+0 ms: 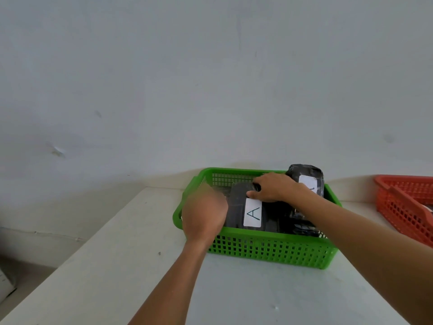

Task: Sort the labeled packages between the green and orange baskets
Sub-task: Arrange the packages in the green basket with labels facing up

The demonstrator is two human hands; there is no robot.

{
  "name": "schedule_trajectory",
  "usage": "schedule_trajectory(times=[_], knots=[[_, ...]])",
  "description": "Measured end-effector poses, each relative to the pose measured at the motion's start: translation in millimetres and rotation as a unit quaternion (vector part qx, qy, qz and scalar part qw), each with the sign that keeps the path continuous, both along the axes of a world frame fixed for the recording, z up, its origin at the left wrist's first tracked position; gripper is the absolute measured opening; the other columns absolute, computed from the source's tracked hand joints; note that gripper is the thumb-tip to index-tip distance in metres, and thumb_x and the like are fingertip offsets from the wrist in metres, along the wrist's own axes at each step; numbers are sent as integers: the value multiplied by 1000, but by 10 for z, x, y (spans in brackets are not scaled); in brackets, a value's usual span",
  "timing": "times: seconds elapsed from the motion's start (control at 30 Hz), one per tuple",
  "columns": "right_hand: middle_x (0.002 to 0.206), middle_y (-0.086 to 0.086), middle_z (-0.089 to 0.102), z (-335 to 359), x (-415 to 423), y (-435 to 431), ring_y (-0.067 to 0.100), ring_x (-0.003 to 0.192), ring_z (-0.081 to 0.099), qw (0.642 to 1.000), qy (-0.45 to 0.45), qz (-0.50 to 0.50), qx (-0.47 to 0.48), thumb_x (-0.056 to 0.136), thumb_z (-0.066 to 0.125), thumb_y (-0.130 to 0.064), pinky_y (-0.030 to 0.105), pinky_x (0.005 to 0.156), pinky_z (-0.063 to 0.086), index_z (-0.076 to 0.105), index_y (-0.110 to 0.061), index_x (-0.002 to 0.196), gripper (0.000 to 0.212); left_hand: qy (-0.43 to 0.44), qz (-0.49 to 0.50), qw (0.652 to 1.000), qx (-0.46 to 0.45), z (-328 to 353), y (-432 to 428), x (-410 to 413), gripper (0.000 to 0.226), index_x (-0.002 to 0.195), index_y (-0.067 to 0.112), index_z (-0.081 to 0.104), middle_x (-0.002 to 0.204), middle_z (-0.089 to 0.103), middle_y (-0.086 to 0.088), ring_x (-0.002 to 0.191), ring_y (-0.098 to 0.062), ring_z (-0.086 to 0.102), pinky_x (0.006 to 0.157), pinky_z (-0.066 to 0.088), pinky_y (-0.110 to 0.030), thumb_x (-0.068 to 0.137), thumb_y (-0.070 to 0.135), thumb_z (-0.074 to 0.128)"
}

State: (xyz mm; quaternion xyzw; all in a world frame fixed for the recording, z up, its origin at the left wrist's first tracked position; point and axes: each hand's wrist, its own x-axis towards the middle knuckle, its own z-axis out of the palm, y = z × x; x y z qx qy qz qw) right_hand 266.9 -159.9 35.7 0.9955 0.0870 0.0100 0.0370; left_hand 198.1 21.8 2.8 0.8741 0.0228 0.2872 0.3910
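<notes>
A green basket (269, 248) stands on the white table and holds several black wrapped packages. One package (241, 198) lies flat in it with a white label marked A (253, 213). My right hand (274, 187) grips the far edge of this package, thumb on the label's top. Behind my wrist another black package (307, 175) stands upright with a partly hidden white label. My left hand (203, 212) is blurred over the basket's left rim; whether it touches the package is unclear. An orange basket (403, 205) sits at the right edge.
The white table (131, 254) ends on the left, with a drop to the floor beyond it. A plain pale wall stands close behind both baskets. Bare tabletop lies between the two baskets and in front of the green one.
</notes>
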Motion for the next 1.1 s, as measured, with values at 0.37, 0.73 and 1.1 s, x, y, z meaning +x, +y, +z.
schedule_trajectory(times=[0.37, 0.73, 1.1], knots=[[124, 12, 47, 275, -421, -335, 30, 109, 47, 949, -287, -94, -88, 79, 46, -62, 43, 83, 41, 44, -17, 123, 63, -2, -2, 1000, 14, 16, -9, -24, 16, 69, 19, 57, 53, 58, 3, 45, -14, 54, 46, 48, -32, 84, 20, 53], [117, 16, 41, 104, -574, -378, 30, 84, 57, 967, -164, -195, 24, 71, 57, -67, 31, 57, 40, 27, -16, 131, 85, -59, 30, 997, -34, 6, 8, -45, 15, 76, 16, 57, 63, 59, 3, 61, -19, 54, 52, 41, -31, 89, 16, 50], [108, 12, 57, 878, -197, 334, 29, 87, 57, 937, -144, -101, 303, 60, 59, -65, 34, 74, 46, 51, -23, 115, 70, -164, 61, 979, -106, -7, 22, -2, 26, 84, 14, 51, 75, 51, 5, 73, -17, 41, 73, 27, -30, 98, 28, 34]])
